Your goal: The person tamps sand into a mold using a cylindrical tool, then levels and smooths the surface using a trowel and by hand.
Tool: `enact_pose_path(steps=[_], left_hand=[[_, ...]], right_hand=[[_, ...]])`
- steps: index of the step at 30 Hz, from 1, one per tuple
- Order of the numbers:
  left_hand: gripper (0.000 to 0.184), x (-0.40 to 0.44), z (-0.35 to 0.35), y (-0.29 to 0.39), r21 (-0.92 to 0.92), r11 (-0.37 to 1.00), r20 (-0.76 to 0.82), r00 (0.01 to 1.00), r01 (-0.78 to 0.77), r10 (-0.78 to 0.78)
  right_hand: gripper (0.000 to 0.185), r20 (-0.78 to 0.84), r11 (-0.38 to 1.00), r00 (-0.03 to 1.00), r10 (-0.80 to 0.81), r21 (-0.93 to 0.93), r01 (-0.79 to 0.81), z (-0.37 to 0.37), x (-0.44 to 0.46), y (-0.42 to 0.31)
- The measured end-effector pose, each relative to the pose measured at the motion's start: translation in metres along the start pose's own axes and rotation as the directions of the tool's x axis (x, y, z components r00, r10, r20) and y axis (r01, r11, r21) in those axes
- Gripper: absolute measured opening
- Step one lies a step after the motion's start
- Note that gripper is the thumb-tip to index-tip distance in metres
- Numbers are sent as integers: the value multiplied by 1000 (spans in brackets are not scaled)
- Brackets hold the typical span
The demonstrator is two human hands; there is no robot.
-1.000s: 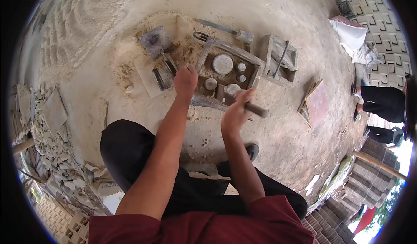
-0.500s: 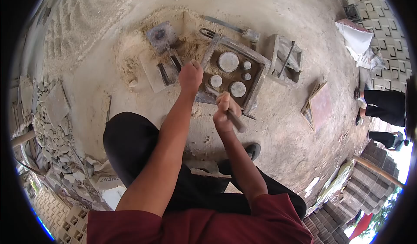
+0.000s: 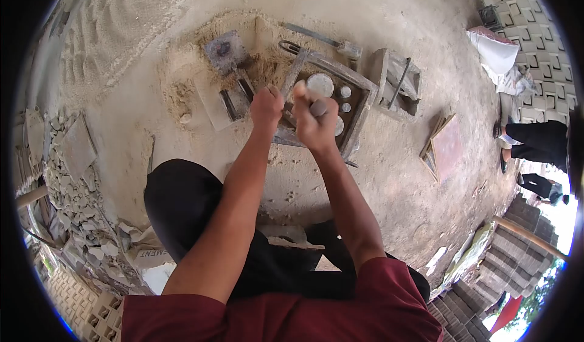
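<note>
A shallow frame [image 3: 339,68] lies on the bare floor in front of the person, packed inside with brown, earthy material and set with pale round pieces: one large disc [image 3: 320,84], two small ones [image 3: 345,99] beside it, and another partly hidden. The right hand [image 3: 316,122] is above the near side of the frame, wrapped around a thick tool handle [image 3: 318,108] seen end-on; the tool's working end is hidden. The left hand [image 3: 266,108] is curled into a fist at the frame's left edge, and whether it grips anything cannot be told. Just left of it lies a pale board [image 3: 210,101] bearing dark bars [image 3: 229,104], with a stained square plate [image 3: 226,48] beyond and loose sand [image 3: 176,92] around them. To the right stands a smaller box [image 3: 378,74] with a rod [image 3: 400,81] across it, and farther right lie flat boards [image 3: 447,144]. The floor [image 3: 389,177] is dusty, tan and uneven, rippled with sand at upper left. Broken rubble [image 3: 73,190] borders the left side, a sack lettered CEMENT [image 3: 152,254] below it. Patterned blocks [image 3: 544,56], people in dark trousers [image 3: 538,138] and stacked grey slabs [image 3: 517,238] line the right
</note>
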State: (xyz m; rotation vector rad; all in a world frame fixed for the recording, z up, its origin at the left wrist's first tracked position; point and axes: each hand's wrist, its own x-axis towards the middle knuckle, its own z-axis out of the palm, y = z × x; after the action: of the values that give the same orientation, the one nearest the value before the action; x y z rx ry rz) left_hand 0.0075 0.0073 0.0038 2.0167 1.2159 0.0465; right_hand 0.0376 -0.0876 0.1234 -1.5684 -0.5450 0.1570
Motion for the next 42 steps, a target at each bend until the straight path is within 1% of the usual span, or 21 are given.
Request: enact_pose_path(steps=[2, 3, 4, 6, 8, 10, 11, 12, 15, 17, 18, 20, 24, 28, 30, 31, 34, 35, 36, 39, 42], left_hand=[[51, 3, 10, -8, -29, 1000, -83, 997, -10, 8], [51, 1, 11, -12, -26, 1000, -84, 996, 4, -6], [50, -2, 11, -13, -30, 1000, -83, 997, 0, -2], [50, 6, 8, -5, -46, 999, -101, 995, -22, 17], [49, 3, 9, -7, -59, 998, -70, 998, 1, -5], [49, 3, 8, -6, -43, 999, -34, 999, 28, -30], [49, 4, 6, -5, -30, 998, -6, 998, 61, -61], [49, 0, 4, -7, -28, 997, -1, 998, 66, -66], [48, 4, 9, -6, -78, 996, -26, 999, 38, -40], [49, 7, 11, -9, -45, 997, -19, 998, 55, -56], [49, 10, 10, -11, -45, 998, -17, 998, 55, -55], [51, 7, 12, -10, -18, 999, 20, 999, 31, -31], [51, 2, -1, -1, -41, 994, 65, 993, 104, -102], [51, 1, 3, 0, -27, 998, 13, 998, 61, -61], [51, 2, 0, 0, -19, 998, 19, 998, 67, -67], [52, 4, 1, 0, -4, 997, 36, 997, 73, -73], [52, 5, 5, -3, -7, 997, 44, 996, 78, -78], [53, 5, 7, -5, -19, 997, 33, 997, 69, -69], [53, 5, 8, -6, -17, 998, 31, 997, 67, -66], [52, 4, 5, -8, -5, 999, -26, 999, 42, -42], [50, 4, 4, -3, -58, 995, 44, 996, 86, -83]], right_hand=[[39, -267, 994, 957, 112, 40, -105, 3, 10, -33], [36, -312, 1000, 950, 1, 9, 1, 0, 7, -16], [36, -308, 1000, 951, 8, 10, -5, 0, -3, 1], [32, -162, 930, 934, -318, -246, 274, 5, -6, 11], [34, -111, 943, 971, -211, -283, 173, -2, -4, -2], [36, -341, 991, 931, -129, -9, 134, -3, 6, -14], [40, -302, 967, 919, -253, -59, 246, -4, 10, 4], [41, -208, 965, 960, -188, -218, 142, -1, 14, 22], [41, -171, 993, 984, -50, -118, 30, -7, 49, 2], [43, -383, 996, 924, 3, 80, 30, -12, 67, -5], [43, -385, 997, 923, 4, 78, 29, -7, 80, 11], [41, -133, 912, 965, -225, -377, 160, -3, 97, 52], [43, -157, 942, 976, -147, -325, 90, 1, 116, 11], [47, -38, 866, 949, -312, -423, 267, 6, 127, 13], [37, -160, 916, 980, -114, -399, 42, 7, 118, -13], [40, -296, 931, 947, -125, -365, 8, 9, 111, -6], [42, -175, 908, 945, -276, -371, 197, 12, 87, 11], [42, -53, 926, 997, -64, -377, 40, 2, 91, 14], [42, -55, 927, 996, -66, -374, 40, -1, 89, 7], [40, -304, 979, 946, -108, -199, 48, -1, 56, -9], [40, -150, 941, 968, -203, -304, 150, -8, 52, 18]])
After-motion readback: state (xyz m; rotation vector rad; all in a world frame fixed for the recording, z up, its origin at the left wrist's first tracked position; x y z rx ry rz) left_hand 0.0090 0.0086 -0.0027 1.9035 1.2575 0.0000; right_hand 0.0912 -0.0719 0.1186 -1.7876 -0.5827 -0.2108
